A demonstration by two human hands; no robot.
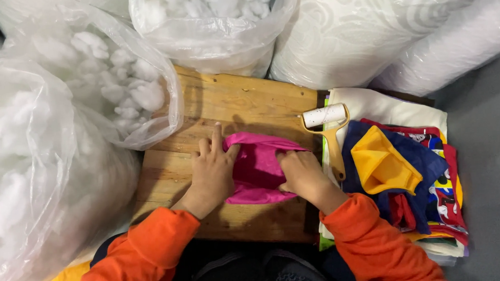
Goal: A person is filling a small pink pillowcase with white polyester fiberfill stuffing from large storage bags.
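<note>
Close below me, my left hand (211,173) lies flat, fingers spread, pinning the pink fabric cover (258,167) on the wooden bench (242,98); my right hand (300,173) is curled, gripping its edge. Best, I judge, to keep the cloth taut and flat. Beside it lie a lint roller (328,128) and stacked coloured fabrics (408,167). Beyond stand clear bags of white stuffing (124,90).

bare board (242,98) ahead, stuffing bags (118,79) crowd left, lint roller (329,132), cloth stack (414,167) right
</note>
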